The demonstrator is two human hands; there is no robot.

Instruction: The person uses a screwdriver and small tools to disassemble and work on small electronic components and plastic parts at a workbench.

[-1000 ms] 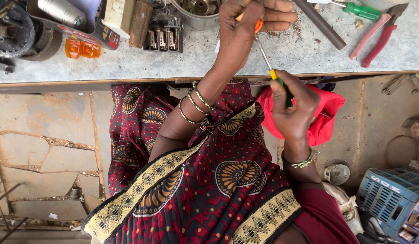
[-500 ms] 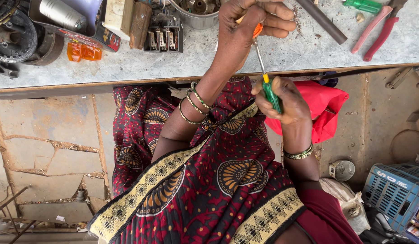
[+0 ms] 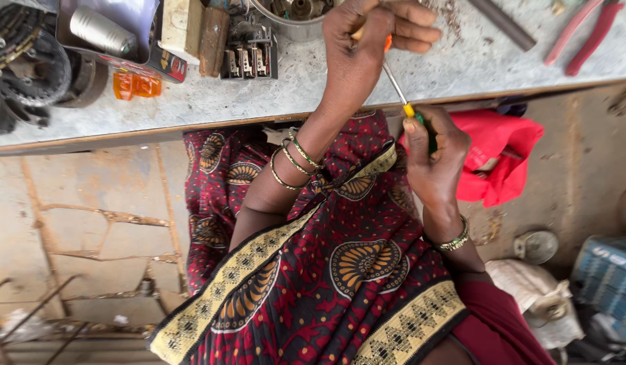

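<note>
The right hand (image 3: 434, 159) curls shut around the screwdriver (image 3: 407, 105), its shaft running up into the left hand (image 3: 367, 34), whose closed fingers hide a small part (only orange slivers show).

Screwdriver (image 3: 402, 94) tip hidden in left hand (image 3: 367, 40); pliers (image 3: 583, 34) cut by top edge.

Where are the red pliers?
The red pliers lie at the top right of the head view, on the grey workbench, right of the dark metal rod.
</note>
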